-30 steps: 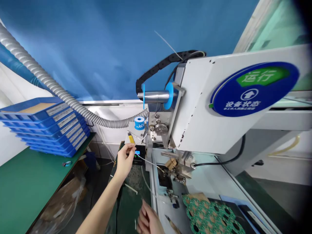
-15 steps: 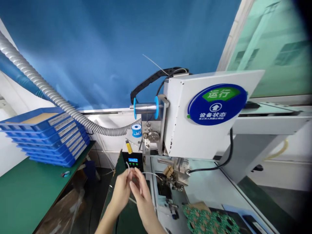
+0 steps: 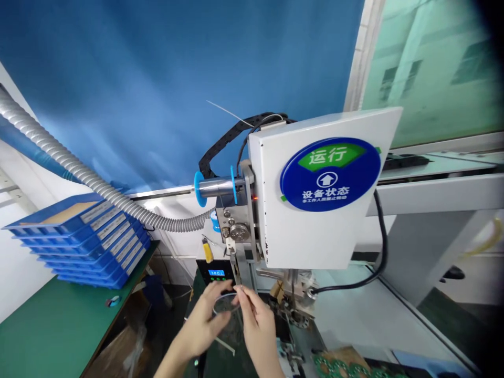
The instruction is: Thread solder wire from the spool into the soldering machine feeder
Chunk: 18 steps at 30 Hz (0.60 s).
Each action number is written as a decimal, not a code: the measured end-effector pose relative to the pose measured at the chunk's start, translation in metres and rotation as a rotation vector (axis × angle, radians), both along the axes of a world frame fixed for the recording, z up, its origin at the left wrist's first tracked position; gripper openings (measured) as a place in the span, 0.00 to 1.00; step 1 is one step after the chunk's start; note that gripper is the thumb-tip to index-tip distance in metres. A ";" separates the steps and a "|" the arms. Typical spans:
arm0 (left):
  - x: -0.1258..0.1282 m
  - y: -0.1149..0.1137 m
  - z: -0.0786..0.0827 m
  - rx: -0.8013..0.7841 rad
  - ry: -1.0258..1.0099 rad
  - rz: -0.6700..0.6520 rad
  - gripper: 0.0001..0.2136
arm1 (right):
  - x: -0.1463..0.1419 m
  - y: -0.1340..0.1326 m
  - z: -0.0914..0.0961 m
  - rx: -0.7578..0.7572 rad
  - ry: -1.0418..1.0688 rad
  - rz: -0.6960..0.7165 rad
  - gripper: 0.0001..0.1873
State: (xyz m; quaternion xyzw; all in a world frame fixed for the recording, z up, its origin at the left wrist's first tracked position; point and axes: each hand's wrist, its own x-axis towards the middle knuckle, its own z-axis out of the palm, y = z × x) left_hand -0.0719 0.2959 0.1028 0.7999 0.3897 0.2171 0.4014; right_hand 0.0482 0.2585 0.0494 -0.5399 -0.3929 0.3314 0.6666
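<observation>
My left hand (image 3: 205, 320) and my right hand (image 3: 255, 325) are raised close together in front of a white soldering machine (image 3: 315, 210). Between their fingertips they pinch a thin clear tube or wire (image 3: 222, 303) bent into a small loop. Just behind the hands sits a black controller with a blue display (image 3: 216, 273). Above it are the machine's wire feeder with small gears (image 3: 236, 231) and an empty blue-flanged spool shaft (image 3: 214, 186).
A stack of blue trays (image 3: 86, 236) rests on a green bench (image 3: 51, 325) at the left. A ribbed metal hose (image 3: 79, 173) runs from the upper left to the machine. Green circuit boards (image 3: 346, 365) lie at the bottom right. A black cable (image 3: 378, 247) hangs from the machine.
My right hand rose from the bottom edge to meet the left. Both now hold the thin tube as a loop. The view has swung right, and the machine looks further off.
</observation>
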 end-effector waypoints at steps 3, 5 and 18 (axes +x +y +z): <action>0.012 0.027 0.016 -0.054 -0.121 0.038 0.19 | 0.005 0.008 -0.010 -0.038 0.002 -0.037 0.22; 0.027 0.044 0.024 -0.040 -0.111 0.020 0.17 | 0.004 0.013 -0.015 -0.049 0.011 -0.041 0.23; 0.057 0.060 0.020 -0.239 -0.244 0.101 0.13 | 0.009 0.034 -0.010 0.038 -0.068 -0.039 0.20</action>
